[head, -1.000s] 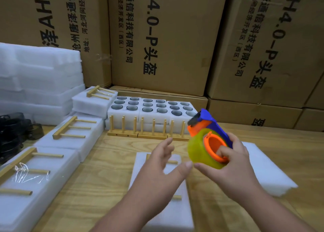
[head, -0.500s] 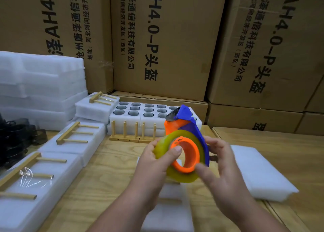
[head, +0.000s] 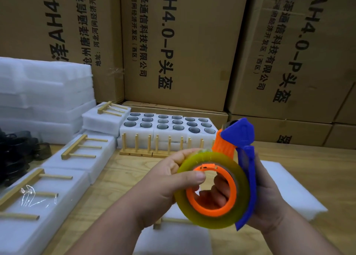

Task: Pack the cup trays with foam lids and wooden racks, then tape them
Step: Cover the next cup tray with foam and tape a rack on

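Near edge of the table (head: 119, 179): left hand (head: 163, 193) grips the yellow tape roll (head: 212, 218), thumb on its rim. Right hand (head: 269, 200) curls round the blue-orange dispenser (head: 244, 139), fingers through the core. Mid-table, the cup tray (head: 167, 127) behind a wooden rack (head: 154, 147). At the far edge, cartons (head: 177, 43) read "AH4.0-P头盔".
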The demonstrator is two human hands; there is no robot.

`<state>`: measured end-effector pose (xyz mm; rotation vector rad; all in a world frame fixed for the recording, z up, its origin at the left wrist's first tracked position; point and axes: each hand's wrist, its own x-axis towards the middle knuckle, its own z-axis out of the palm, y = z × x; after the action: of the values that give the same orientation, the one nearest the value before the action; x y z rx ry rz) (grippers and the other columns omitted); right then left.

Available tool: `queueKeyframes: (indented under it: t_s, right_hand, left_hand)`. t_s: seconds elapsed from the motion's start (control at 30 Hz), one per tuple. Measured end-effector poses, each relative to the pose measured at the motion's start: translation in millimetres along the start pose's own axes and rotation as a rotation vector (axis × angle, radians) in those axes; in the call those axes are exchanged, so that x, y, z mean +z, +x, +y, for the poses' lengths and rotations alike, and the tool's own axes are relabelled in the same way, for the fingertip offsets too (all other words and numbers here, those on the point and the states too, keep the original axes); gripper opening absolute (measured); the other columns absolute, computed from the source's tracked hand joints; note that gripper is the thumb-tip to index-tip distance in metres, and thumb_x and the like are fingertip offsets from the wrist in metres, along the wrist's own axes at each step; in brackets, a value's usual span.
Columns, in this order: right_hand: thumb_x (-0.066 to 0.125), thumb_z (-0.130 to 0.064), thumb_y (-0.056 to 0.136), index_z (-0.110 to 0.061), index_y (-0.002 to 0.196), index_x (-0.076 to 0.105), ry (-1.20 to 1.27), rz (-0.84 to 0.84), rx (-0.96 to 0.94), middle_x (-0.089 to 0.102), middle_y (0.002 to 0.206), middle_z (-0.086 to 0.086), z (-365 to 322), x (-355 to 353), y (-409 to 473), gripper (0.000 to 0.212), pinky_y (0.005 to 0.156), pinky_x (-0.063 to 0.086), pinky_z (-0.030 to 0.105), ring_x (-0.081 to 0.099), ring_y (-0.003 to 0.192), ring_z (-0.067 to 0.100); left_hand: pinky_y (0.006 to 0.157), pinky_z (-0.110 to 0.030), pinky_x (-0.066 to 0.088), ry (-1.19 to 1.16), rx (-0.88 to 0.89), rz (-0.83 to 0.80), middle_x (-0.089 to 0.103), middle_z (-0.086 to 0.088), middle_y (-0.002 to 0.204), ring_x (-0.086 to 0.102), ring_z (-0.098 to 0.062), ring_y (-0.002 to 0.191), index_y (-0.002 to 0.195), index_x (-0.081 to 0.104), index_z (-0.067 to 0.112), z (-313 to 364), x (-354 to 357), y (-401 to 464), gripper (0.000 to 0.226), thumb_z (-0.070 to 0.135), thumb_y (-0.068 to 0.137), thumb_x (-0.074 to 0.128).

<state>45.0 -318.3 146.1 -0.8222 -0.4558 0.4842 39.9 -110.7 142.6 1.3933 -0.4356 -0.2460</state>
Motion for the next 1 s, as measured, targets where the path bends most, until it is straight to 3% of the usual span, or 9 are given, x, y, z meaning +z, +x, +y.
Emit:
queueKeyframes:
  t_s: [0.1, 0.17, 0.2, 0.27, 0.37, 0.5, 0.77, 0.87, 1.0]
  right_hand:
    - [0.033, -0.038, 0.110, 0.012, 0.147, 0.036, -0.066, 0.114, -0.106, 0.055, 0.133, 0.038, -2.1, 1.4, -9.2, 0.063, 0.113, 0.033, 0.057, 0.056, 0.123, 0.049]
    - [0.062, -0.045, 0.098, 0.002, 0.141, 0.054, -0.080, 0.052, -0.092, 0.066, 0.124, 0.029, 4.7, -4.6, -3.3, 0.064, 0.104, 0.048, 0.053, 0.068, 0.110, 0.041]
    - [0.082, -0.053, 0.079, -0.008, 0.129, 0.069, -0.154, 0.102, -0.103, 0.074, 0.111, 0.022, 4.3, -9.0, -3.9, 0.068, 0.091, 0.058, 0.048, 0.074, 0.094, 0.033]
    - [0.097, -0.059, 0.048, -0.017, 0.108, 0.080, -0.170, 0.107, -0.141, 0.078, 0.092, 0.012, 5.5, -15.5, -4.8, 0.075, 0.070, 0.063, 0.040, 0.075, 0.073, 0.024]
    - [0.096, -0.060, 0.048, -0.017, 0.108, 0.080, -0.210, 0.093, -0.094, 0.078, 0.096, 0.013, 7.7, -11.2, -5.5, 0.075, 0.068, 0.062, 0.037, 0.077, 0.078, 0.025]
    - [0.094, -0.065, 0.045, -0.018, 0.112, 0.079, -0.305, 0.166, -0.047, 0.072, 0.120, 0.019, 11.5, -8.1, -4.8, 0.083, 0.078, 0.061, 0.040, 0.073, 0.106, 0.034]
    - [0.088, -0.075, 0.046, -0.021, 0.106, 0.080, -0.494, 0.182, -0.048, 0.074, 0.115, 0.018, 12.0, -7.5, -6.0, 0.081, 0.091, 0.059, 0.049, 0.072, 0.104, 0.035]
    - [0.084, -0.080, 0.047, -0.017, 0.108, 0.077, -0.611, 0.237, -0.060, 0.072, 0.116, 0.023, 10.5, -8.2, -5.9, 0.088, 0.099, 0.050, 0.061, 0.066, 0.110, 0.046]
    - [0.081, -0.086, 0.043, -0.023, 0.100, 0.077, -0.714, 0.245, -0.071, 0.076, 0.103, 0.015, 9.9, -5.3, -7.4, 0.085, 0.077, 0.061, 0.039, 0.073, 0.094, 0.031]
  left_hand:
    - [0.112, -0.050, 0.045, 0.051, 0.028, 0.036, 0.065, -0.005, 0.136, 0.060, -0.024, 0.129, 0.138, 0.060, 0.028, 0.5, -5.9, -2.1, 0.075, 0.031, 0.067, 0.082]
    - [0.109, -0.041, 0.048, 0.133, 0.092, 0.096, 0.066, 0.008, 0.134, 0.059, -0.015, 0.129, 0.130, 0.066, 0.039, 7.0, -8.8, -4.6, 0.066, 0.039, 0.066, 0.080]
    - [0.106, -0.038, 0.050, 0.175, 0.127, 0.121, 0.067, 0.011, 0.131, 0.060, -0.013, 0.126, 0.126, 0.068, 0.044, 11.7, -8.3, -5.9, 0.060, 0.043, 0.066, 0.077]
    - [0.100, -0.034, 0.052, 0.322, 0.178, 0.190, 0.069, 0.018, 0.121, 0.064, -0.009, 0.117, 0.119, 0.068, 0.051, 20.1, -2.9, -7.6, 0.052, 0.052, 0.067, 0.073]
    - [0.088, -0.023, 0.045, 0.585, 0.205, 0.300, 0.068, 0.027, 0.108, 0.059, 0.005, 0.108, 0.112, 0.066, 0.057, 25.2, 12.3, -7.1, 0.048, 0.067, 0.066, 0.069]
    - [0.077, -0.013, 0.040, 0.711, 0.213, 0.408, 0.066, 0.026, 0.102, 0.057, 0.006, 0.102, 0.104, 0.070, 0.050, 21.2, 30.2, -5.0, 0.051, 0.074, 0.060, 0.064]
    - [0.062, -0.019, 0.046, 0.497, 0.194, 0.545, 0.073, 0.018, 0.079, 0.065, 0.000, 0.074, 0.083, 0.076, 0.035, 16.3, 36.5, 2.5, 0.027, 0.053, 0.064, 0.068]
    - [0.070, -0.030, 0.059, 0.357, 0.138, 0.493, 0.077, 0.010, 0.079, 0.072, -0.006, 0.076, 0.087, 0.079, 0.030, 14.7, 30.2, 3.6, 0.013, 0.038, 0.077, 0.081]
    - [0.068, -0.023, 0.058, 0.234, 0.113, 0.401, 0.079, 0.004, 0.085, 0.073, -0.007, 0.079, 0.092, 0.081, 0.028, 10.4, 24.8, 1.9, 0.019, 0.030, 0.073, 0.081]
